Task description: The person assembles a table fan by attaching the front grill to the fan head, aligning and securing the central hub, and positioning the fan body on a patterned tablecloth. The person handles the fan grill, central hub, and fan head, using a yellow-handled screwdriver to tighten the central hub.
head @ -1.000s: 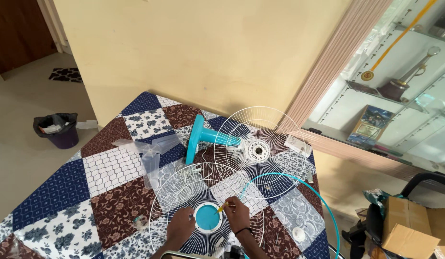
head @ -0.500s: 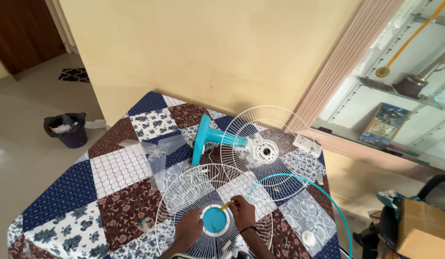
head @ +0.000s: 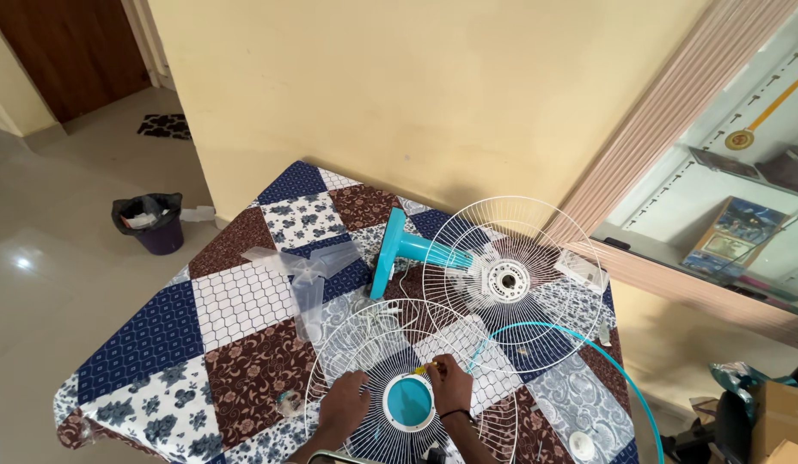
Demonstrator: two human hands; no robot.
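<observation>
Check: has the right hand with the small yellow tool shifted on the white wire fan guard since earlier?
No. The right hand stays at the teal centre disc's upper right edge on the white wire fan guard; only the camera moved.

A worktop (head: 141,344) is covered by a patchwork cloth of navy, brown and white floral diamonds. A clear plastic fan blade (head: 302,268) is laid on it, just beside a turquoise fan stand (head: 397,249) lying on its side, to which a second white wire grille (head: 512,282) is attached. A thin turquoise ring (head: 618,378) is seen near the right edge, with a small white round cap (head: 580,444) close by. A dark bin (head: 154,223) lined with a black bag is set on the tiled floor near the yellow wall (head: 399,86)
</observation>
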